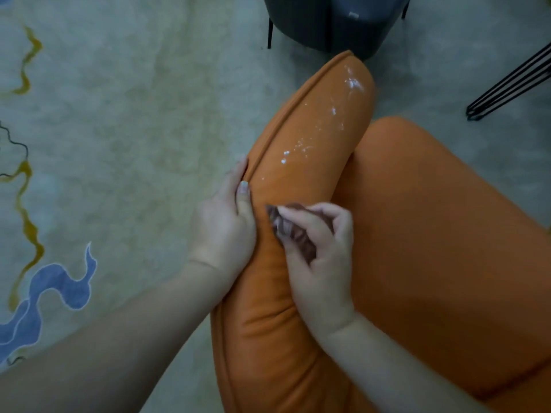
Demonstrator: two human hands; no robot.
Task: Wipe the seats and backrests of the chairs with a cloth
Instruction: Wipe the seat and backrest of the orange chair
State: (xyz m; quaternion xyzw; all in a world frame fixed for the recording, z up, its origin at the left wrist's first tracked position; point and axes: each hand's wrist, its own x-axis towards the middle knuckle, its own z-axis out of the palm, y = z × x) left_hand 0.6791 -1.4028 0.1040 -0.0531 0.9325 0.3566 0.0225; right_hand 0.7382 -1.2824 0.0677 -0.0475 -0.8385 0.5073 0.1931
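An orange padded chair fills the right half of the view. Its curved backrest (310, 135) runs from the lower middle up to the top centre, and its seat (432, 234) lies to the right. White specks and smears (353, 83) dot the upper part of the backrest. My left hand (226, 225) grips the backrest's outer left edge, thumb on top. My right hand (319, 242) presses a crumpled brown cloth (293, 231) onto the top of the backrest, just right of my left hand and below the specks.
A pale rug (125, 120) with yellow, black and blue wavy lines covers the floor on the left. A dark grey chair (334, 22) stands at the top centre, close to the backrest's far end. Black wire legs (507, 84) slant in at the upper right.
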